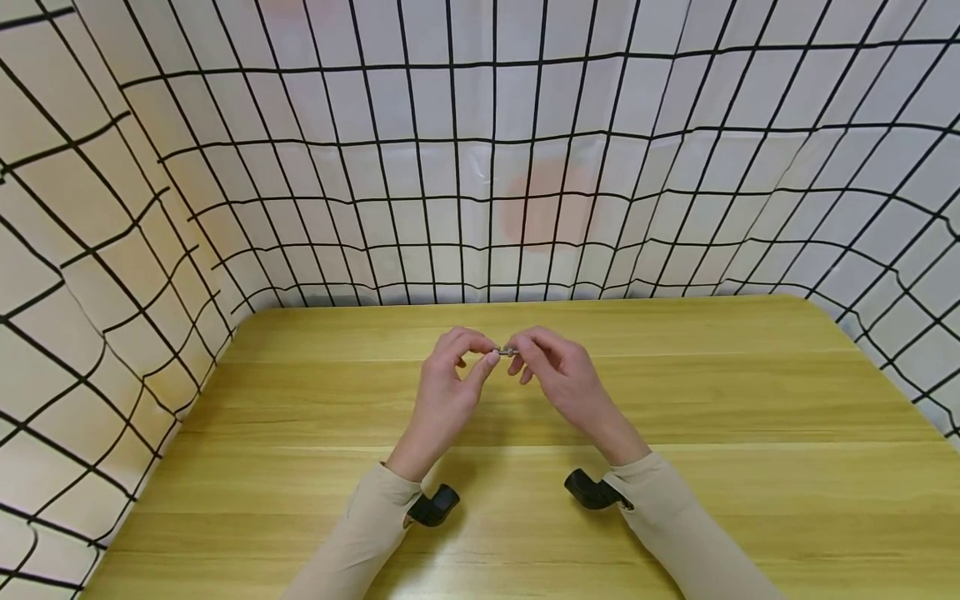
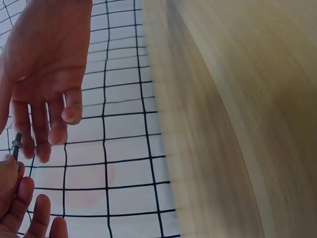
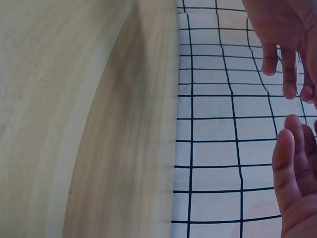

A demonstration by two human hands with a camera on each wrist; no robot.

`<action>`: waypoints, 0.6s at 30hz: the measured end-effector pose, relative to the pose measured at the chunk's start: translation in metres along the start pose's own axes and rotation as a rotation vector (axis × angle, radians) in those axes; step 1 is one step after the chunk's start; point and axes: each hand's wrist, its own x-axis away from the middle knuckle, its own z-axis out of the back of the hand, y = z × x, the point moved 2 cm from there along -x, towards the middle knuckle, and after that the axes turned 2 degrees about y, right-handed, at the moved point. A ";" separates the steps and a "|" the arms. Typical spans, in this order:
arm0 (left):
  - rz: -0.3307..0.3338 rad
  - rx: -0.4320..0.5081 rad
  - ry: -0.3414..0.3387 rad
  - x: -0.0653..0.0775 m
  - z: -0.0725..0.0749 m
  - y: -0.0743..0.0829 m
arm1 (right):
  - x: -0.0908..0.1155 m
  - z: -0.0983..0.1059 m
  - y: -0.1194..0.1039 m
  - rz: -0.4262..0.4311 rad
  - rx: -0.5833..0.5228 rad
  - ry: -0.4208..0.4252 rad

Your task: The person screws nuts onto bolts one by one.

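A small metal bolt with a nut on it [image 1: 506, 352] is held level above the table, between my two hands. My left hand [image 1: 447, 379] pinches one end between thumb and index finger. In the left wrist view the nut [image 2: 16, 145] sits partway up the bare shank. My right hand [image 1: 562, 375] comes from the other side, its fingertips right at the bolt's free end. That view shows the right fingers [image 2: 57, 131] nearly straight around the free end. In the right wrist view the right hand [image 3: 292, 183] lies below the left hand's fingers [image 3: 290, 74], the bolt hidden.
A wood-grain table [image 1: 300, 483] spreads beneath both hands. Behind it and along both sides stands black netting over a white sheet [image 1: 420, 167]. Dark wrist devices [image 1: 435, 506] stick out inward from the beige sleeves [image 1: 675, 508].
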 end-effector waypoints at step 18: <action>0.014 0.000 -0.003 -0.001 0.001 -0.001 | 0.001 0.001 -0.008 0.130 0.087 0.034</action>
